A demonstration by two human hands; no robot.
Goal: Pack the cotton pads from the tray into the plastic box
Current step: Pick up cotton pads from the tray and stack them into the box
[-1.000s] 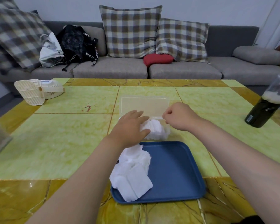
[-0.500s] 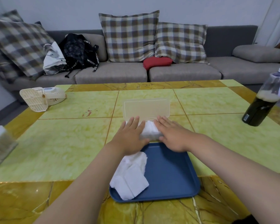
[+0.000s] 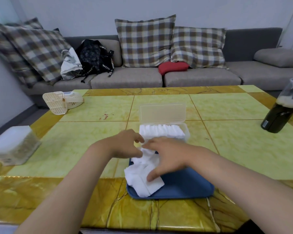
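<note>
The clear plastic box [image 3: 187, 134] stands just beyond the blue tray [image 3: 184, 189], its lid [image 3: 162, 114] upright, with a neat row of white cotton pads [image 3: 161, 131] inside. A loose pile of cotton pads [image 3: 140, 181] lies on the tray's left half. My left hand [image 3: 123, 144] is at the pile's far edge, with thumb and curled fingers pinching the top pads. My right hand [image 3: 167, 157] lies spread over the pile, its thumb pressing on a pad, and hides the pile's middle.
A dark bottle [image 3: 280, 114] stands at the table's right edge. A small white fan [image 3: 61, 102] lies at the far left and a clear container [image 3: 13, 147] sits at the near left. A grey sofa [image 3: 201, 78] with cushions runs behind the table.
Both hands have drawn back from the plastic box to the pile on the tray. The pads in the box, earlier under my hands, now show as a tidy row.
</note>
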